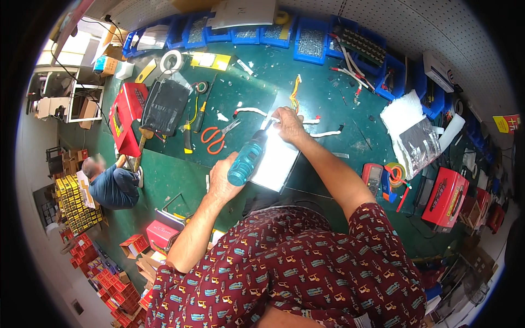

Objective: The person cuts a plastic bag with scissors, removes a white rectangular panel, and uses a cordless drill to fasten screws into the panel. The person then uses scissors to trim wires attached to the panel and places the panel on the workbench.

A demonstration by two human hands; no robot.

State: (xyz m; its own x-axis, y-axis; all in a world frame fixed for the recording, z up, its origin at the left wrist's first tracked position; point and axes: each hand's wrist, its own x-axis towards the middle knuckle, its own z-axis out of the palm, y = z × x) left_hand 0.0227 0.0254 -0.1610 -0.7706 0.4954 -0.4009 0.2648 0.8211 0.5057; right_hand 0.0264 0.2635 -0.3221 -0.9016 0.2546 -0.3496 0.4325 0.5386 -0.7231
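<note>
My left hand [222, 179] is wrapped round a teal cordless screwdriver [247, 163], whose nose points away from me. At the bit end, the fingers of my right hand [289, 124] are pinched together; what they hold is hidden. Beneath both hands lies a white rectangular block [278, 164], its far edge partly covered by my right hand. White sleeved cables [325, 133] with dark or red ends stick out on both sides of its far end. A bundle of yellow wires [295, 94] with a white connector runs beyond it. Orange-handled scissors [216, 141] rest left of the screwdriver.
Blue bins [310, 45] of small hardware line the green table's back edge. A black wrapped pack [165, 106] and red box [124, 117] are left. White foam [403, 123], a red multimeter [372, 177] and another red box [445, 198] are right. A person [114, 183] crouches far left.
</note>
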